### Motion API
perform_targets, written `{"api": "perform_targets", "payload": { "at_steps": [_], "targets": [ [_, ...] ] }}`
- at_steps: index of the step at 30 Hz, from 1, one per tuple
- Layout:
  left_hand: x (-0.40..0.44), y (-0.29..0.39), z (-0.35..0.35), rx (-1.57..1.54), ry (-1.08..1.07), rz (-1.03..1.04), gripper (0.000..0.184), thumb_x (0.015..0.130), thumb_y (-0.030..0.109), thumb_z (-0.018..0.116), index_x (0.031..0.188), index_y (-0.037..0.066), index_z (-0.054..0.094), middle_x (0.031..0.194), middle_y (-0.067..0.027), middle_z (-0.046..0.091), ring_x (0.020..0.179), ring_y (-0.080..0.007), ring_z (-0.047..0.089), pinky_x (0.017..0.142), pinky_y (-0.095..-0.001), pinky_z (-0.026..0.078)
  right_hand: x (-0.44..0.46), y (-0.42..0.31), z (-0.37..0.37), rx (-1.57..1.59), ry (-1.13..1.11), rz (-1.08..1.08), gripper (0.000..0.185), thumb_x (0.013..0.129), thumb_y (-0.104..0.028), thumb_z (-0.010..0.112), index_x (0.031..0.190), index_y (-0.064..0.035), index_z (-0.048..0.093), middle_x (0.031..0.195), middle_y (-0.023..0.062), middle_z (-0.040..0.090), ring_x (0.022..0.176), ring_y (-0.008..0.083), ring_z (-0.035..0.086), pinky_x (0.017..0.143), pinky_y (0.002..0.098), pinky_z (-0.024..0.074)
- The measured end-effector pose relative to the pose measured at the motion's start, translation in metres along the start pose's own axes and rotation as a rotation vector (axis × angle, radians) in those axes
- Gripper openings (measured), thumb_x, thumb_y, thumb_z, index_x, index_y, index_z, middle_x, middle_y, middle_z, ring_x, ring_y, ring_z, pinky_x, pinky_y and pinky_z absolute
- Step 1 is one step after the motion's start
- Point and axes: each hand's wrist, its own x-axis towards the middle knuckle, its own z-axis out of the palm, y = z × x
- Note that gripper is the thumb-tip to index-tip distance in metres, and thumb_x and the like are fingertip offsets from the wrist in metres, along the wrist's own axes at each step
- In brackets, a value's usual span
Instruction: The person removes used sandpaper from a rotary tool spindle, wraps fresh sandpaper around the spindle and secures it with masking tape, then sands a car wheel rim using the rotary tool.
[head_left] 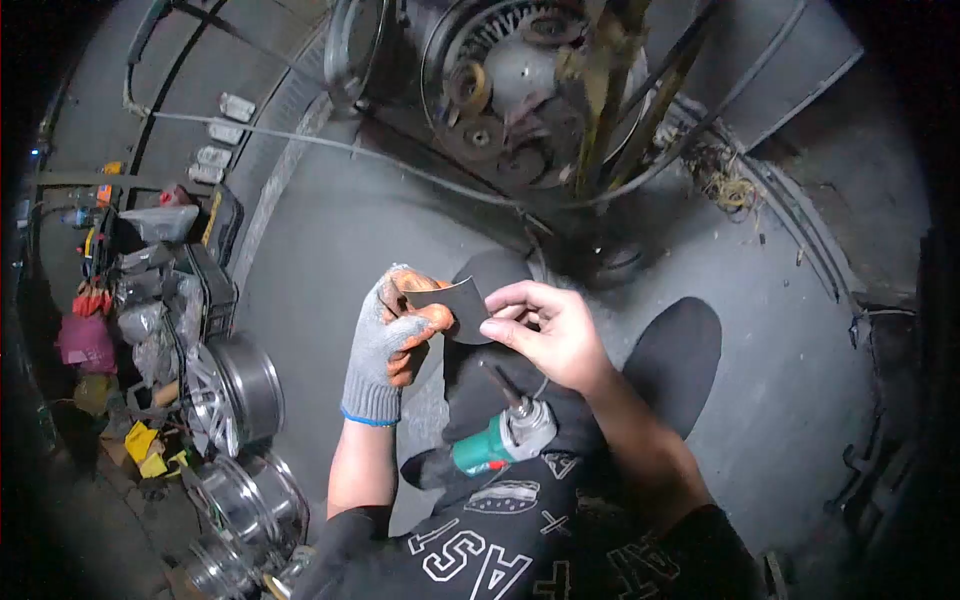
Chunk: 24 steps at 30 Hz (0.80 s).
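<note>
My left hand [385, 340] wears a grey knitted glove with orange palm and fingers and is closed on a dark grey, slightly curled piece of sandpaper [468, 315]. The bare thumb and fingertips of my right hand [550, 330] pinch the sheet's right edge. Below both hands, a green and silver die grinder [500, 440] rests across my lap, its thin spindle pointing up and away from me. Part of the sandpaper is hidden behind the gloved fingers.
Several metal wheel rims [255, 385] stand along the left, beside plastic-wrapped items and a clear tub [165, 222]. Ahead is a large round container [440, 95] holding discs and rolls. A grey hose [375, 155] crosses in front of it. A black stool or pad [680, 365] lies right.
</note>
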Motion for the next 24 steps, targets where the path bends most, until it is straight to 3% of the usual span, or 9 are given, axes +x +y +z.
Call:
{"api": "perform_targets", "payload": {
  "at_steps": [2,4,6,9,11,18,20,24],
  "targets": [
    [-0.01,-0.012,-0.035,0.024,0.001,-0.05,0.043,0.068,0.0,0.073,0.107,0.001,0.056,0.088,-0.0079,0.062,0.06,-0.0088,0.059,0.057,-0.0208,0.051,-0.004,0.007,0.001,-0.068,-0.141,0.064,0.022,0.084,-0.006,0.068,0.101,0.0059,0.063,0.078,0.0058,0.067,0.068,0.005,0.058,0.061,0.0215,0.0488],
    [-0.021,-0.022,-0.054,0.056,0.009,-0.091,0.035,0.074,0.0,0.067,0.106,0.001,0.055,0.085,-0.0052,0.059,0.066,-0.0087,0.059,0.062,-0.0221,0.051,-0.004,0.011,0.002,-0.155,-0.192,0.108,0.021,0.084,-0.005,0.067,0.101,0.0063,0.063,0.078,0.0067,0.067,0.068,0.0049,0.059,0.061,0.0218,0.0491],
    [-0.033,-0.03,-0.053,0.048,0.059,-0.074,0.033,0.074,-0.001,0.066,0.106,0.001,0.055,0.084,-0.0041,0.058,0.065,-0.0079,0.057,0.06,-0.0209,0.049,-0.001,0.015,0.002,-0.298,-0.245,0.092,0.019,0.086,-0.004,0.063,0.101,0.0071,0.064,0.079,0.0089,0.068,0.072,0.0057,0.061,0.063,0.0232,0.0502],
    [-0.04,-0.04,-0.046,0.017,0.177,-0.052,0.032,0.075,-0.001,0.066,0.105,0.002,0.055,0.084,-0.0021,0.055,0.066,-0.0064,0.054,0.056,-0.0191,0.044,0.008,0.035,0.002,-0.237,-0.23,0.128,0.019,0.086,-0.005,0.064,0.102,0.0065,0.064,0.079,0.0092,0.068,0.073,0.0072,0.062,0.064,0.0243,0.0509],
    [-0.041,-0.044,-0.052,0.054,0.144,-0.066,0.03,0.075,0.012,0.072,0.099,0.009,0.054,0.082,-0.0005,0.056,0.068,-0.0091,0.056,0.056,-0.0213,0.044,0.01,0.043,0.002,-0.217,-0.238,0.169,0.02,0.086,-0.005,0.064,0.102,0.0058,0.065,0.08,0.0093,0.068,0.074,0.0081,0.062,0.066,0.0252,0.0514],
    [-0.045,-0.05,-0.058,0.045,0.16,-0.075,0.026,0.078,0.011,0.071,0.098,0.008,0.054,0.082,0.0005,0.055,0.07,-0.0076,0.055,0.06,-0.021,0.045,0.012,0.046,0.003,-0.19,-0.291,0.213,0.019,0.086,-0.004,0.065,0.102,0.0049,0.065,0.086,0.0106,0.069,0.079,0.01,0.063,0.072,0.0269,0.052],
    [-0.045,-0.056,-0.067,0.056,0.231,-0.072,0.033,0.073,0.004,0.071,0.101,0.004,0.055,0.083,-0.0022,0.054,0.066,-0.007,0.053,0.056,-0.0196,0.043,0.012,0.045,0.004,-0.156,-0.298,0.22,0.019,0.086,-0.004,0.064,0.102,0.0051,0.065,0.087,0.0109,0.069,0.08,0.0103,0.063,0.072,0.027,0.0521],
    [-0.049,-0.049,-0.058,0.015,0.227,-0.083,0.03,0.073,0.002,0.069,0.1,0.004,0.055,0.082,-0.0026,0.054,0.067,-0.0074,0.053,0.059,-0.0201,0.043,0.013,0.044,0.004,-0.132,-0.313,0.254,0.019,0.086,-0.004,0.064,0.102,0.0062,0.065,0.089,0.0116,0.069,0.081,0.0115,0.063,0.073,0.0275,0.0522]
  ]
}}
